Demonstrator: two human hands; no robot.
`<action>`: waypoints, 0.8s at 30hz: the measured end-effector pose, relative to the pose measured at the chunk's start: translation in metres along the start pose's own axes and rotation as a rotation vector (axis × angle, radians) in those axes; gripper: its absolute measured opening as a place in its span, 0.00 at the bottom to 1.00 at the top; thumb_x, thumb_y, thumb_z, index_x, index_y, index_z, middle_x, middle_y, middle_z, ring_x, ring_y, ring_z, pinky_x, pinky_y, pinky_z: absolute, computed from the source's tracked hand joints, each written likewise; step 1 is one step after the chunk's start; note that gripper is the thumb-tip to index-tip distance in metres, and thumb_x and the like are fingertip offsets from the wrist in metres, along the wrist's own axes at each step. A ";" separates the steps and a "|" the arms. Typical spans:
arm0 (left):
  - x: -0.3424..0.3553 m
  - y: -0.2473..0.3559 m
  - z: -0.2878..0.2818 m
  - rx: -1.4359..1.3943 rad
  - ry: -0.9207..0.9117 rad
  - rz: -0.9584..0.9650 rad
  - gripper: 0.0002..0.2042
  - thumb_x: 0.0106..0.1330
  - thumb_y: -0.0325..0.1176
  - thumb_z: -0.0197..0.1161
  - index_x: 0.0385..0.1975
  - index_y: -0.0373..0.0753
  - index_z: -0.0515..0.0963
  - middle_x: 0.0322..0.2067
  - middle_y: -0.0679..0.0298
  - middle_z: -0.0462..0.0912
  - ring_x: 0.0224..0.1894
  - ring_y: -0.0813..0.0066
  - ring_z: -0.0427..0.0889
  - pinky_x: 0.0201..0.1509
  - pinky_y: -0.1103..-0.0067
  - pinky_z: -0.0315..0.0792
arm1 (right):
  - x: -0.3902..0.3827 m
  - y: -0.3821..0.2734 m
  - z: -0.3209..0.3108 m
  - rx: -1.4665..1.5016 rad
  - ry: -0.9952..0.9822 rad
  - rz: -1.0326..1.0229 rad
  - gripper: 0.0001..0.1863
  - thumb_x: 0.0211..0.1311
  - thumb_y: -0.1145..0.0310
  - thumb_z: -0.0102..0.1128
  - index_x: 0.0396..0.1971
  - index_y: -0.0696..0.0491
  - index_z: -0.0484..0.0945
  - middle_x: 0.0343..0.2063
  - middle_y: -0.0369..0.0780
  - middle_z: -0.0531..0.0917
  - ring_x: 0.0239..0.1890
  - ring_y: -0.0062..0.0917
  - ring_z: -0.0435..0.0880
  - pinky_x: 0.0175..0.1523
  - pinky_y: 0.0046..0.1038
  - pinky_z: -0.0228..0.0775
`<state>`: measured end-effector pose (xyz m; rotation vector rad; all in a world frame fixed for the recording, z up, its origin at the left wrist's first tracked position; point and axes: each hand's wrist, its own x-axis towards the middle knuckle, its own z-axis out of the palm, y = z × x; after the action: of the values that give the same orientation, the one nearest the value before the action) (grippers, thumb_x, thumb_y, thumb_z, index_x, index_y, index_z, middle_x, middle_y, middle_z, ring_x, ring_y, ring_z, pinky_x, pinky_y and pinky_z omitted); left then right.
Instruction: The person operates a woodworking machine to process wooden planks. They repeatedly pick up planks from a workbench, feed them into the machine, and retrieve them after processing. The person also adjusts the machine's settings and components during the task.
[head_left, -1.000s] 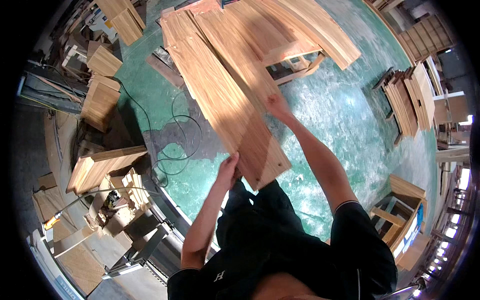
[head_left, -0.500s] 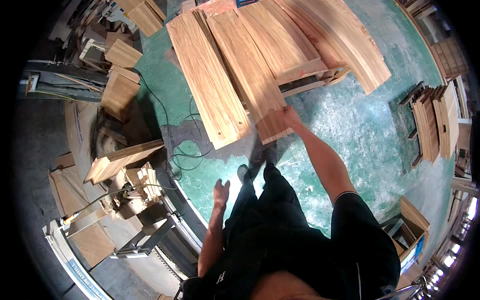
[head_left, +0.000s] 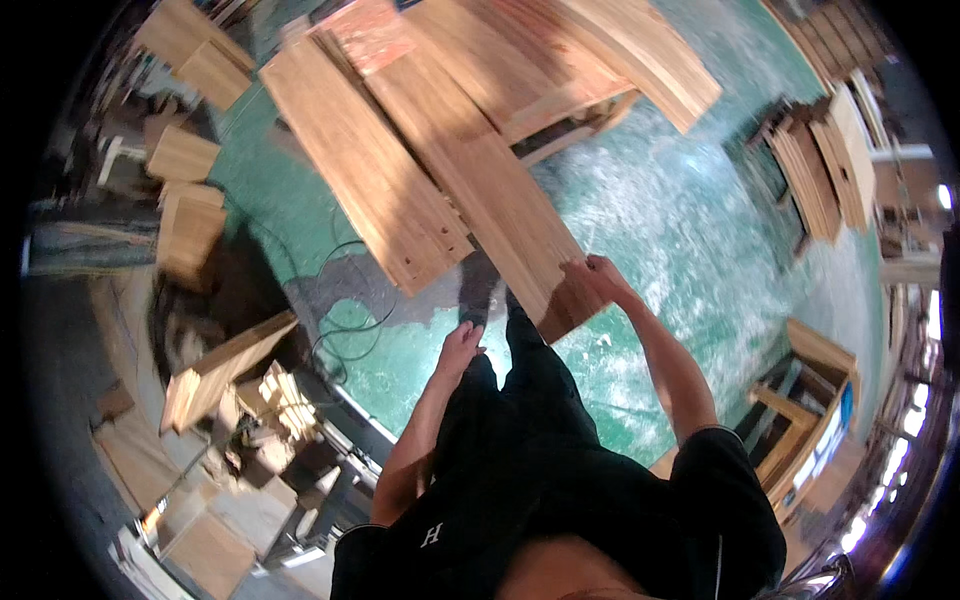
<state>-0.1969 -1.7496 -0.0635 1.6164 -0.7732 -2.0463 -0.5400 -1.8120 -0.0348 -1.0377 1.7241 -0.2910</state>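
Note:
My right hand (head_left: 600, 279) grips the right edge of a long wooden board (head_left: 500, 190) close to its near end. The board slants toward me, its far part lying on the stack and its near end jutting out over the floor. My left hand (head_left: 463, 350) hangs left of the board's near end, apart from it, its fingers curled with nothing visible in them. Left of the held board lies another long wooden board (head_left: 370, 170), with small dark holes at its near end. A wider stack of boards (head_left: 500, 60) sits to the right.
A dark cable (head_left: 350, 328) coils on the green floor (head_left: 680, 220). On the left, a machine bench (head_left: 200, 500) carries a tilted board (head_left: 230, 365) and wood scraps. Board stacks (head_left: 805, 185) stand at right, and a wooden frame box (head_left: 790, 430) sits at lower right.
My right hand has drawn the board toward me, so its near end juts out further. My left hand has risen and moved right, nearer the board. The view has turned somewhat.

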 end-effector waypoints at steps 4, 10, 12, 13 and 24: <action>0.035 0.028 0.021 -0.255 -0.330 -0.065 0.12 0.67 0.37 0.53 0.45 0.39 0.67 0.37 0.67 0.68 0.42 0.79 0.70 0.48 0.72 0.73 | -0.113 0.082 0.001 0.008 0.222 0.273 0.27 0.59 0.46 0.54 0.27 0.60 0.77 0.19 0.32 0.73 0.24 0.16 0.67 0.29 0.25 0.61; 0.069 0.026 0.061 -0.488 -0.525 -0.221 0.25 0.68 0.50 0.47 0.58 0.40 0.60 0.55 0.61 0.65 0.57 0.66 0.65 0.60 0.65 0.62 | -0.322 0.116 0.058 -0.194 0.571 0.465 0.28 0.60 0.45 0.50 0.21 0.58 0.76 0.16 0.46 0.75 0.20 0.34 0.73 0.29 0.34 0.64; 0.049 0.005 0.080 -0.624 -0.510 -0.406 0.31 0.65 0.55 0.49 0.62 0.43 0.55 0.60 0.59 0.61 0.63 0.62 0.58 0.64 0.65 0.56 | -0.386 0.128 0.093 -0.253 0.607 0.488 0.29 0.59 0.42 0.49 0.21 0.57 0.76 0.16 0.49 0.75 0.22 0.44 0.75 0.31 0.38 0.67; 0.029 -0.009 0.089 -0.562 -0.459 -0.419 0.31 0.65 0.55 0.49 0.62 0.44 0.55 0.60 0.60 0.61 0.63 0.62 0.59 0.64 0.65 0.56 | -0.414 0.127 0.112 -0.232 0.648 0.518 0.30 0.58 0.40 0.49 0.21 0.57 0.76 0.16 0.49 0.76 0.23 0.44 0.77 0.31 0.38 0.68; -0.151 -0.140 0.198 0.064 -0.941 -0.519 0.26 0.69 0.50 0.44 0.62 0.44 0.56 0.60 0.66 0.64 0.60 0.72 0.64 0.63 0.72 0.60 | -0.633 0.202 0.416 0.244 1.064 0.919 0.26 0.61 0.45 0.48 0.23 0.56 0.77 0.18 0.51 0.77 0.26 0.47 0.79 0.31 0.39 0.69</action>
<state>-0.3517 -1.5155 -0.0092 0.8474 -0.7332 -3.2431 -0.2371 -1.0975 0.0776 0.2709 2.7968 -0.4687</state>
